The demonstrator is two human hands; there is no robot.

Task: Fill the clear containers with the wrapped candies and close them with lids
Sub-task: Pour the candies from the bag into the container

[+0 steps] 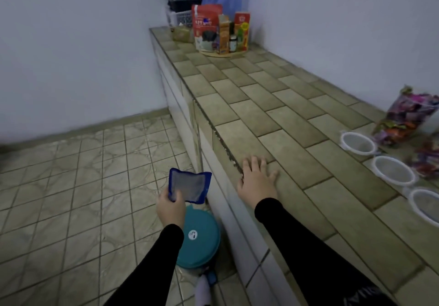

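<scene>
The left hand (171, 204) holds a blue-rimmed lid (189, 185) out over the tiled floor (71, 175), thumb pinching its near corner against the fingers underneath; the lid has a clear, greyish middle and tilts slightly. The right hand (257, 180) lies flat on the near edge of the tiled counter (273, 106), fingers spread and straight, holding nothing. Both arms wear black sleeves. At the right side of the counter, 3 clear containers (393, 170) stand open in a row, white-rimmed, with nothing visible inside them; the nearest one is partly cut off by the picture's edge. Just behind them a clear bag of wrapped candies (408, 118) leans, pink, purple and orange wrappers showing through, and more candies lie blurred beside it at the edge. The lid is well apart from the containers. Below the left hand a teal round bin lid (200, 236) sits on the floor against the counter's base. At the far end of the counter stand a red pouch (206, 27), some boxes and a small jar on a round tray.
</scene>
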